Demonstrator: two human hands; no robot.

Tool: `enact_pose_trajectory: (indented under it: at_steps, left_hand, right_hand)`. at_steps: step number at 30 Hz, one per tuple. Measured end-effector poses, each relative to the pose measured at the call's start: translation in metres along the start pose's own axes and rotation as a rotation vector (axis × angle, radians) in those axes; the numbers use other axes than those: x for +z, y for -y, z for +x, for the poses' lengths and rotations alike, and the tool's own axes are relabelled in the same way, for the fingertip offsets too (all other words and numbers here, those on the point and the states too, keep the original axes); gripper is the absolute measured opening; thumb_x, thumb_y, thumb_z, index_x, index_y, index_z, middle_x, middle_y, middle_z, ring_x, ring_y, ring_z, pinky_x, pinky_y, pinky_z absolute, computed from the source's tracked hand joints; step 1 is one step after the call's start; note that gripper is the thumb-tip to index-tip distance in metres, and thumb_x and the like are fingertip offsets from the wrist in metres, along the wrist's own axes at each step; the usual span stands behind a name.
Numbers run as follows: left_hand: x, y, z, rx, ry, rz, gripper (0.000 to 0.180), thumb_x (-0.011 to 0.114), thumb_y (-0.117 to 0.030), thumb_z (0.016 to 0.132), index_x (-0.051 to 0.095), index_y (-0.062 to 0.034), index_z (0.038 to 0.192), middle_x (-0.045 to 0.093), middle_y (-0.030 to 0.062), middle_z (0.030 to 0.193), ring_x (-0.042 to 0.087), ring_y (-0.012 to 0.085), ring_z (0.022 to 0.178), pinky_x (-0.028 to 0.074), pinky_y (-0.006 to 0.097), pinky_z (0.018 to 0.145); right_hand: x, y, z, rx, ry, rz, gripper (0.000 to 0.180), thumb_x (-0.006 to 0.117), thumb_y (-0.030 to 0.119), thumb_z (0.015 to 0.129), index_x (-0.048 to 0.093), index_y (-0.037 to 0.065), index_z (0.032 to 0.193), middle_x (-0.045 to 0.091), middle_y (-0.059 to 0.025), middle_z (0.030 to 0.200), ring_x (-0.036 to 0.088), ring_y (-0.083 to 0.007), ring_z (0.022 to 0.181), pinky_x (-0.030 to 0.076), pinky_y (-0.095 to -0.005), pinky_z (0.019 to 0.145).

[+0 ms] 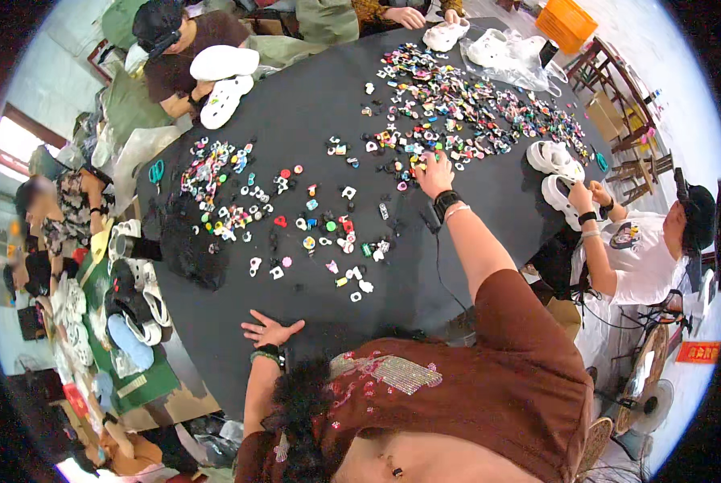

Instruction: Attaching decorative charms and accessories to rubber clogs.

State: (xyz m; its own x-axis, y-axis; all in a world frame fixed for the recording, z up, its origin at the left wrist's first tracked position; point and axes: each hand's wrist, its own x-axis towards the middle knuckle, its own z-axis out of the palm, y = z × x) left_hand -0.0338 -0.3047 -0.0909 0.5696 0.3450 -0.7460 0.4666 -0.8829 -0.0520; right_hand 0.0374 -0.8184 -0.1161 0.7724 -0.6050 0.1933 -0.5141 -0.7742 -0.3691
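On the black table (pixel 312 298), my left hand (pixel 271 331) lies flat near the front edge with its fingers spread, holding nothing. My right hand (pixel 435 175) reaches out to the near edge of a large heap of small colourful shoe charms (pixel 465 101). Its fingers are bent together among the charms; what they pinch is too small to make out. Between my hands and farther left lie scattered charms (pixel 328 227) in many shapes. A denser cluster of charms (pixel 212 165) sits at the left.
Across the table a person holds white clogs (pixel 228 101); at the right another person handles white clogs (pixel 559 193). Teal scissors (pixel 157 172) lie at the left edge. A plastic bag (pixel 505 60) with white shoes is at the far right. A cable (pixel 441 270) runs from my right wrist.
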Motion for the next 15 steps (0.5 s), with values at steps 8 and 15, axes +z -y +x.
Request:
enact_pose_trajectory:
  at_steps: [8,15]
  left_hand:
    - [0.000,-0.005,-0.004,-0.034,0.004,0.015,0.150,0.081,-0.061,0.044,-0.027,-0.0137,0.136,-0.031,0.0300,0.137,-0.017,0.0482,0.131,0.010,0.061,0.103]
    - [-0.003,-0.003,-0.006,-0.019,-0.013,0.013,0.149,0.081,-0.061,0.044,-0.024,-0.0121,0.137,-0.025,0.0316,0.139,-0.014,0.0498,0.131,0.011,0.062,0.103]
  right_hand:
    - [0.006,0.042,0.027,0.201,0.143,-0.249,0.062,0.062,0.049,0.074,0.044,0.021,0.127,0.034,-0.0177,0.135,0.035,-0.0386,0.121,0.033,-0.0572,0.091]
    - [0.015,0.050,-0.002,-0.057,0.080,-0.170,0.049,0.062,0.038,0.075,0.050,0.012,0.114,0.047,-0.0158,0.109,0.044,-0.0353,0.106,0.042,-0.0532,0.078]
